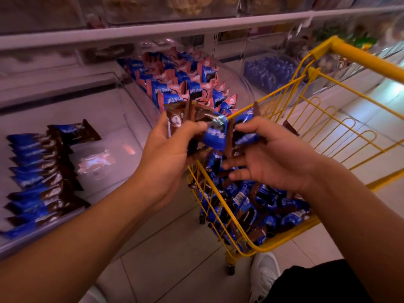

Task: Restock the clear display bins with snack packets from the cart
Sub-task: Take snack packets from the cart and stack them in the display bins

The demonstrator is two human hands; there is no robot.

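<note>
Above the near corner of the yellow wire cart [341,136], my left hand [168,154] grips a bunch of blue-and-brown snack packets [192,119]. My right hand [269,154] pinches a blue-and-brown packet [244,127] between thumb and forefinger, its other fingers spread. Many more such packets [258,206] lie loose in the cart's basket. At the left a clear display bin [113,119] holds a row of the same packets [41,182] standing on edge along its near side. Behind it, another clear bin [238,75] holds blue-and-pink packets [185,86].
A white shelf rail [153,29] runs above the bins, with more clear containers over it. A further bin of blue packets [271,71] stands behind the cart. My white shoe [264,274] is on the tiled floor by the cart's wheel [230,268].
</note>
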